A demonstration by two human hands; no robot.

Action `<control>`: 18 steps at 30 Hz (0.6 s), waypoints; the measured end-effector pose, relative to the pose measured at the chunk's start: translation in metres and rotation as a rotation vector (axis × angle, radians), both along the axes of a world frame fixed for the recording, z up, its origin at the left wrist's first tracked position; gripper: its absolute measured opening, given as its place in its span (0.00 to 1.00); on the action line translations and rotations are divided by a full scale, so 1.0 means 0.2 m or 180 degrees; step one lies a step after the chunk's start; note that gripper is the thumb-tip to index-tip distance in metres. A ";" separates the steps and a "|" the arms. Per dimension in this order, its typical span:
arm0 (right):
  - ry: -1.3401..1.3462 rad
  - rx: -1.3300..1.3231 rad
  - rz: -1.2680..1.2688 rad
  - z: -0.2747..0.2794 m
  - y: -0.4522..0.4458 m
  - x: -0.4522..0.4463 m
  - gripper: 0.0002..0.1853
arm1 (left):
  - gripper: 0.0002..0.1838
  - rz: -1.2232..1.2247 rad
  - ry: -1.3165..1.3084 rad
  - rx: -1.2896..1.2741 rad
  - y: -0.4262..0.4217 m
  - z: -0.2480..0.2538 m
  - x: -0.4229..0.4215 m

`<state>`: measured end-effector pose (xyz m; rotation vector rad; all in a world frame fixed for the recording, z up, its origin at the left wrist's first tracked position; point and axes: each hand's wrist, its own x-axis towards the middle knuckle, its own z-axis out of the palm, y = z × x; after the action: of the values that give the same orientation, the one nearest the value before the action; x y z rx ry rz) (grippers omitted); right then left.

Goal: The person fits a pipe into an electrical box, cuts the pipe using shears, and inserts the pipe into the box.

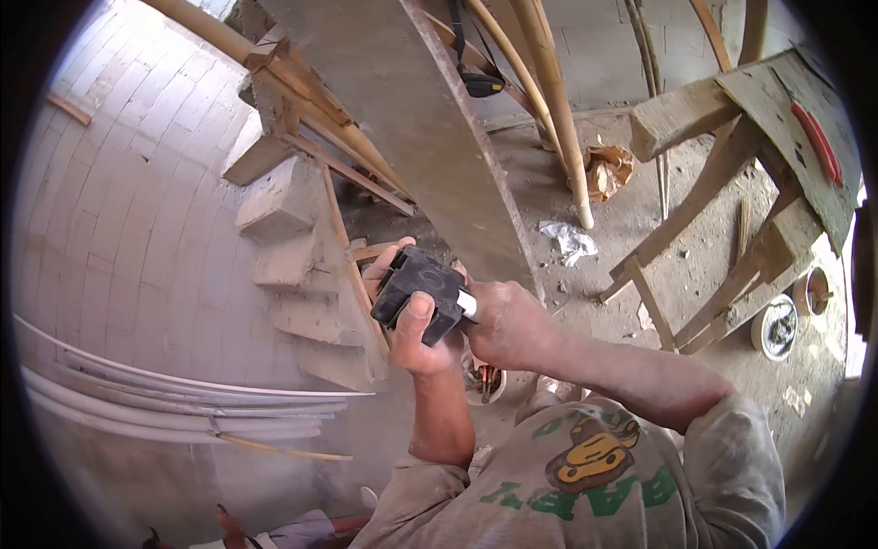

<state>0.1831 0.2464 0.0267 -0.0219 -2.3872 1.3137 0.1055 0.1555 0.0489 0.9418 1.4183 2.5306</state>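
A: Which surface of the black block [428, 282] is obscured?
B: The palm side; the left hand [426, 348] covers it.
A: The white piece [467, 303]?
B: It is partly concealed by the right hand [508, 327].
A: What is in the white bucket [760, 341]?
B: Contents are too small to identify.
A: And the shirt [585, 523]?
B: Cut off by the lower edge.

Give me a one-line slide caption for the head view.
Left hand holds a blocky black object, right hand curled at a white piece beside it, near rough steps.
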 end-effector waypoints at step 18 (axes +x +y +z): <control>-0.0257 0.0130 -0.1088 -0.07 -0.07 -0.08 0.16 | 0.34 -0.0321 -0.0682 0.0071 0.03 -0.05 -0.12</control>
<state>0.1668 0.2333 0.0137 -0.4582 -2.3430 1.1205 0.0825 0.1608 0.0394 0.7007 1.2518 2.4904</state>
